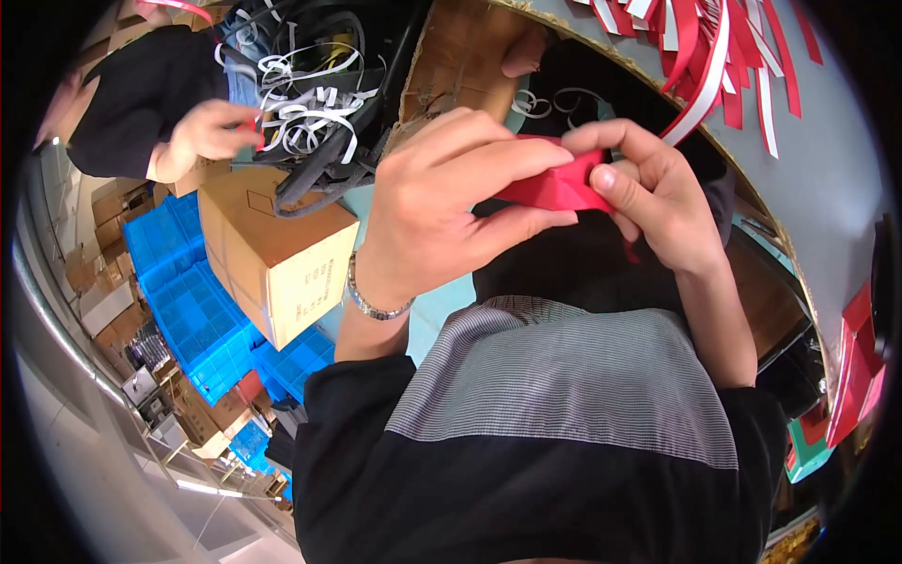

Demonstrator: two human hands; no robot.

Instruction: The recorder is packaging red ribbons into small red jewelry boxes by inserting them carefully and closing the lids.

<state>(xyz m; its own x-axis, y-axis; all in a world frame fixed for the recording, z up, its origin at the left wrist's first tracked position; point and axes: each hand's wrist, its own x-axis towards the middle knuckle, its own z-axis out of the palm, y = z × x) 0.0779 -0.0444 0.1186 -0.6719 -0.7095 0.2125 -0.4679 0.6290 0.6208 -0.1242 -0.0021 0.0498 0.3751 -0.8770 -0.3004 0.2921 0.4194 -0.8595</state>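
Note:
Up in front of my chest, both hands hold a red fabric strip (pixel 554 188), bent into a folded band. My left hand (pixel 442 202), with a metal bracelet (pixel 374 299) on its wrist, grips the strip's left part between thumb and fingers. At the other end, my right hand (pixel 665 202) pinches the strip between thumb and bent forefinger. Its lower fingers curl inward. A short red tail hangs below the right hand. Part of the strip is hidden behind my fingers.
A grey table (pixel 808 179) with a rough edge carries a pile of red and white strips (pixel 700 56). To the left are a cardboard box (pixel 272 249), blue crates (pixel 193 315) and a heap of white strips (pixel 315 117). A co-worker's hand (pixel 209 132) is beside that heap.

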